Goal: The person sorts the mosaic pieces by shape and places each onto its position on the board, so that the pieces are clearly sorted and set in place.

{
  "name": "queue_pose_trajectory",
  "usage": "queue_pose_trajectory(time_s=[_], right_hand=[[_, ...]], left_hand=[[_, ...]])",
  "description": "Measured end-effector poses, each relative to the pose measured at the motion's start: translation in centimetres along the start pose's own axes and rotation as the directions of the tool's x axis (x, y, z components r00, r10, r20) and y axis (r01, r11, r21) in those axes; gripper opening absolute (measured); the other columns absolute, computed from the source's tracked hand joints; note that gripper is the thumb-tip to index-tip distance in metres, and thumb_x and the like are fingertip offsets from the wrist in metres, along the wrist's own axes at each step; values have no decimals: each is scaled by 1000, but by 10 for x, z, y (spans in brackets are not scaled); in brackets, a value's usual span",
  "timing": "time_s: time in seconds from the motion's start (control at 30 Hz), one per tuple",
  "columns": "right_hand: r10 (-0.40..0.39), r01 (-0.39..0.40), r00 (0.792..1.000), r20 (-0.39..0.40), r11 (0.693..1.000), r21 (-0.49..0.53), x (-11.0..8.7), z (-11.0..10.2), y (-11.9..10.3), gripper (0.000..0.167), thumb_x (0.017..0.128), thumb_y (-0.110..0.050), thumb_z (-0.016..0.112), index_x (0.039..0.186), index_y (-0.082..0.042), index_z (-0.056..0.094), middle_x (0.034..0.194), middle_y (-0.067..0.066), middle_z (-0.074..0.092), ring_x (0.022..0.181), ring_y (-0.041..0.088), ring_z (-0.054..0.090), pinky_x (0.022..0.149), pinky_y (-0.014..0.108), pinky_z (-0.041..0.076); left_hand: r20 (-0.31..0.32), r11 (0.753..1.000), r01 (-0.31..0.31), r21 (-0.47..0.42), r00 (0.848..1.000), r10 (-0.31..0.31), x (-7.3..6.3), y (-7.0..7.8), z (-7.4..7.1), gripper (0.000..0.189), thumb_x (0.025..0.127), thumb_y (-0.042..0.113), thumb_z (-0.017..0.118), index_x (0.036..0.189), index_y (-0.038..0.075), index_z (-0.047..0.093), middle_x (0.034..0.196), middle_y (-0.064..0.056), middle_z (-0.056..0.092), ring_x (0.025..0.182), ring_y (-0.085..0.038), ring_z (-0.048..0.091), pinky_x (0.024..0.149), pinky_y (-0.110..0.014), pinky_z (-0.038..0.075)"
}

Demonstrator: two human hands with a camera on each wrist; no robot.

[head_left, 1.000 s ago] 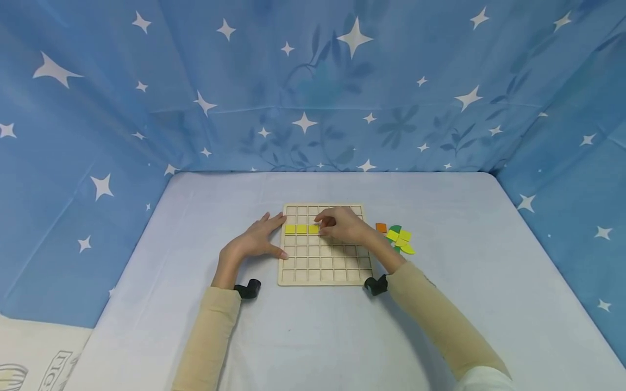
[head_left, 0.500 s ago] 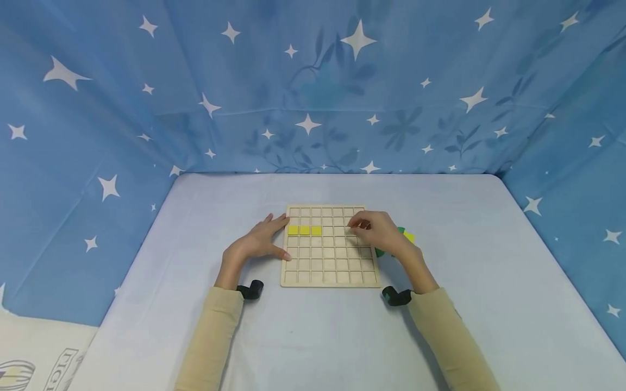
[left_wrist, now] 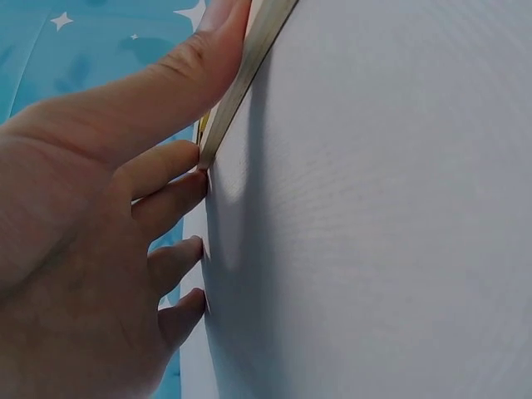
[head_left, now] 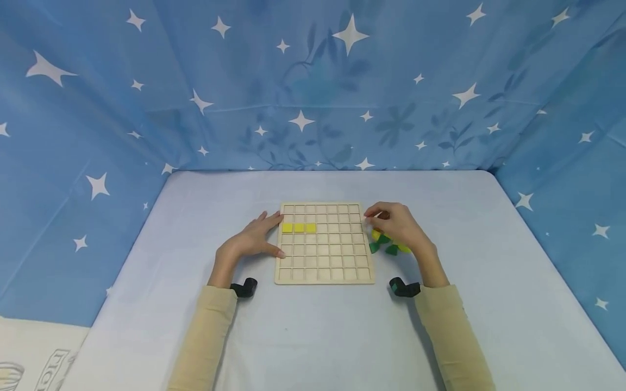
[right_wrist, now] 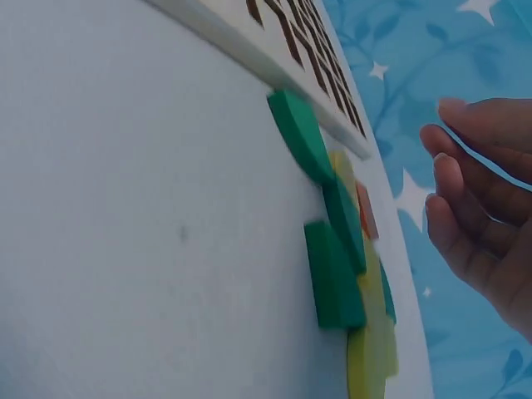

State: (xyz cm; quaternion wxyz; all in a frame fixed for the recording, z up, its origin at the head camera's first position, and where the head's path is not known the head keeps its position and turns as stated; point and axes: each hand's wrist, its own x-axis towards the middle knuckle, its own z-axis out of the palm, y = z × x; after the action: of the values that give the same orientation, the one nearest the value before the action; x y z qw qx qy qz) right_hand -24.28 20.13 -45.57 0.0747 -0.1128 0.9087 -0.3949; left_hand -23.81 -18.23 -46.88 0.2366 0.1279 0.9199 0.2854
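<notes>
A square wooden grid board (head_left: 325, 281) lies flat on the table with a row of yellow square tiles (head_left: 299, 228) at its left side. My left hand (head_left: 248, 239) spreads along the board's left edge, thumb and fingertips at the rim; the left wrist view shows the thumb against that wooden edge. My right hand (head_left: 398, 225) hovers over the loose pieces by the board's right edge. Its fingers bend loosely, with nothing visible between them in the right wrist view. Below it lie green blocks (right_wrist: 334, 274), yellow pieces (right_wrist: 366, 357) and an orange piece (right_wrist: 366, 212).
White cloth covers the table (head_left: 313, 336). Blue curtains (head_left: 313, 81) with white stars hang behind and at both sides. Black wrist-camera mounts (head_left: 405, 287) stick out from both wrists. Printed pale fabric (head_left: 34, 353) shows at the lower left.
My right hand has moved right, from beside the yellow tiles across the board to over the loose pieces. The left hand stays at the board's left edge. The yellow tiles stay put.
</notes>
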Motion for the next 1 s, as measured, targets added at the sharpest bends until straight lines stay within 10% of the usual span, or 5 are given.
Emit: queue_pose_trajectory(time_s=[0.43, 1.0], right_hand=[[170, -170, 985, 42, 985, 7, -6, -24, 41, 22, 101, -20, 66, 117, -8, 74, 122, 15, 68, 101, 30, 63, 79, 33, 53], [158, -154, 970, 188, 987, -32, -14, -32, 46, 38, 88, -11, 78, 124, -3, 68, 98, 10, 57, 90, 25, 51, 76, 34, 45]], left_hand=[[2, 1000, -13, -8, 1000, 14, -2, 1, -1, 112, 77, 38, 90, 165, 17, 24, 174, -5, 12, 160, -37, -3, 125, -69, 9], [0, 999, -33, -10, 999, 32, -1, 1, 0, 112, 78, 36, 90, 165, 14, 24, 174, -8, 12, 160, -38, -3, 125, -69, 9]])
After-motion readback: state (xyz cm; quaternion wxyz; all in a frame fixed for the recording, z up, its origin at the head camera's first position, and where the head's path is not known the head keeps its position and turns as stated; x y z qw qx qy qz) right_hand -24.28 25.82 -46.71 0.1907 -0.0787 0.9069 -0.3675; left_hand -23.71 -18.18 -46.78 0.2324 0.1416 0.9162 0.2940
